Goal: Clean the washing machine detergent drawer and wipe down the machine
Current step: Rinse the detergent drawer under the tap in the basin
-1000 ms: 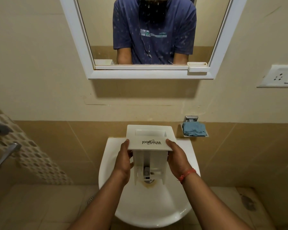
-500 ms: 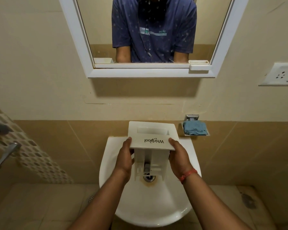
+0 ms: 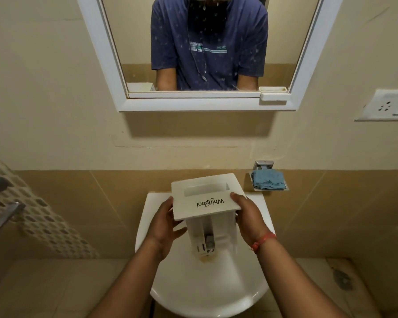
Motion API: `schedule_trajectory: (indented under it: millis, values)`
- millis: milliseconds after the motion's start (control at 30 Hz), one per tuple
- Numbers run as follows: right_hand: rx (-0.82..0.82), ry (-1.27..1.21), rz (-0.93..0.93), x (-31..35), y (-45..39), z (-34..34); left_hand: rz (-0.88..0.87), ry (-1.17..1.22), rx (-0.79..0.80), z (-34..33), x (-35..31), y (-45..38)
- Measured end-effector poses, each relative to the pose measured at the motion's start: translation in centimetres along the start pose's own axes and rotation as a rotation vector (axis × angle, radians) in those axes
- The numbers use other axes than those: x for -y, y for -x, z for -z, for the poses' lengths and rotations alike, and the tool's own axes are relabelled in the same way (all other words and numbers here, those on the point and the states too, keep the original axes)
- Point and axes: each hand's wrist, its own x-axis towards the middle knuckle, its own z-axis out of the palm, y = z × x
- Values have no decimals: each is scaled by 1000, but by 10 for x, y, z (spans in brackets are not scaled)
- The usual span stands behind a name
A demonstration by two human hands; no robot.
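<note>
Two hands: left hand (image 3: 164, 222) and right hand (image 3: 247, 216) grip opposite side edges of the detergent drawer (image 3: 207, 203).
Location: drawer held over the white basin (image 3: 193, 290), front panel up, body hanging toward the drain.
Fingers: thumbs lie on the panel face; remaining fingers curl beneath, mostly hidden.
Handling: judged light, rigid plastic; slippery once wet.
Hold: panel edges suit best.
Nearby: blue cloth (image 3: 268, 180) on wall tray.

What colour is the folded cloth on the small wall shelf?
The cloth is blue, seen best in the head view, right of the sink.
</note>
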Motion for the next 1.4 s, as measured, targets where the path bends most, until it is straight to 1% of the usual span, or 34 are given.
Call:
schedule_trajectory:
  millis: [67, 100, 167, 233, 333, 367, 433, 533, 633, 700, 800, 867, 933, 1033, 1133, 1200, 1267, 1333, 1400]
  values:
    - [9, 82, -38, 6, -9, -2, -14, -72, -109, 5, -2, -7]
    - [17, 142, -68, 7, -15, -3, -57, -153, -159, 8, -2, -11]
    - [31, 287, -128, 9, -25, -8, -193, -370, -162, 9, -5, -11]
    - [55, 418, -178, 12, -30, -16, -272, -586, -41, 4, -9, -5]
    - [122, 560, -232, 16, -34, -34, -246, -890, 174, -3, -5, -6]
    - [146, 591, -239, 17, -35, -40, -240, -980, 217, -5, -1, -6]
    - [164, 646, -238, 17, -36, -53, -252, -1106, 202, -6, 7, -12]
    - [233, 704, -217, 16, -34, -71, -307, -1194, 57, -3, 16, -22]
    - [299, 730, -173, 14, -30, -78, -317, -1253, -33, -1, 25, -31]
    - [308, 731, -153, 14, -31, -79, -324, -1194, -62, 1, 32, -34]
    - [366, 833, -105, 11, -30, -77, -393, -1066, -152, 4, 37, -37]
    - [374, 922, -60, 8, -32, -71, -352, -1042, -222, 6, 38, -39]
    - [263, 986, 58, 6, -36, -60, -251, -934, -263, 7, 39, -39]
    - [-22, 1001, 329, 11, -43, -34, -163, -767, -254, 10, 42, -39]
    - [-280, 1075, 424, 26, -54, -6, -96, -670, -246, 10, 42, -39]
    - [-468, 1122, 447, 39, -63, 17, -82, -654, -250, 8, 41, -39]
    - [-582, 1154, 424, 54, -72, 43, -82, -659, -261, 7, 42, -41]
    - [-592, 1246, 288, 64, -85, 72, -85, -680, -267, 6, 41, -42]
    - [-523, 1322, 142, 72, -99, 93, -88, -685, -274, 4, 42, -42]
